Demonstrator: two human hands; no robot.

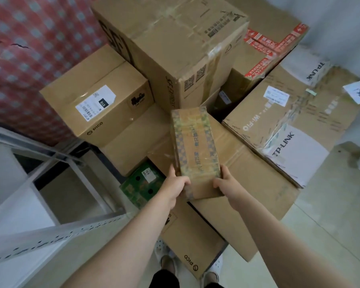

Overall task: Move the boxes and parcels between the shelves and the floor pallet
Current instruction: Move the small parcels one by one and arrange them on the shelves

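Both hands are on the small taped parcel (195, 142), at its near end. My left hand (176, 185) curls round one corner and my right hand (223, 180) round the other. The long axis runs straight away from my grip, so most of the parcel sits beyond my fingers, over the flat carton (247, 173). Can't tell if it's lifted or resting. Shelf frame (56, 231) lies left of the grip, left hand nearer.

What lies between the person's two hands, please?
In the head view, a small tape-wrapped parcel; the left hand and right hand grip its near end.
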